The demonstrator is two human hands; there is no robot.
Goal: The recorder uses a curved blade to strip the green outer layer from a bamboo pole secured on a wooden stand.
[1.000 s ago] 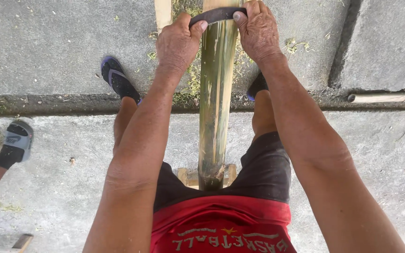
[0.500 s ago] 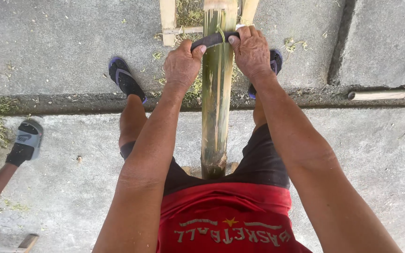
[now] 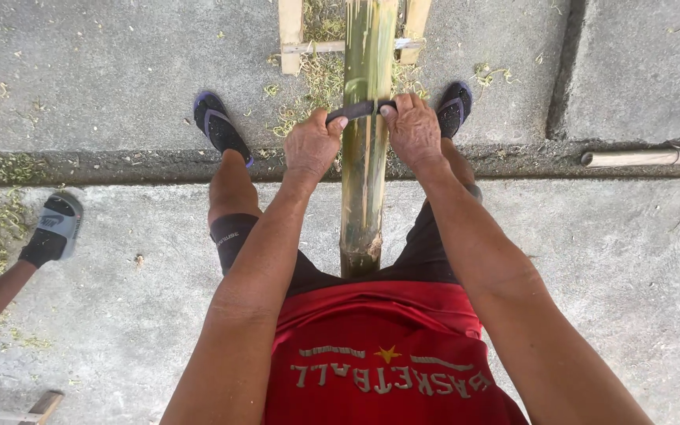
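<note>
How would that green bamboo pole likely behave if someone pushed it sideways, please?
The bamboo pole looks thick and stiff, so it probably would not flex. Being round, it may roll, though the wooden frame flanks its far end. Its length suggests noticeable weight.

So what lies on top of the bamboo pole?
A dark curved blade lies across the bamboo pole, with the left hand and the right hand gripping its ends. The fingers cover both ends, so handles cannot be seen.
</note>
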